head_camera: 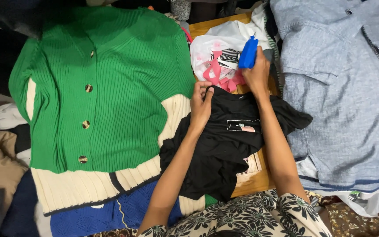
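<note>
Down in the middle of the pile, we've got our left hand (201, 105) pinching the top edge of the black tee (224, 145), fingers curled into the fabric near the collar. That tee is crumpled, sitting on the wooden table (253, 181) between the green cardigan (106, 87) and the blue shirt (343, 92), with its left side spilling over the cardigan's cream hem. Our right hand (257, 72) is clenched around a blue tool (248, 52) that sticks up out of the fist, just above the tee's upper edge; can't tell what kind of tool it is. Right behind it there's a white bag (218, 46) with pink and striped bits inside. A blue knit (110, 215) peeks out under the cardigan at the bottom.
</note>
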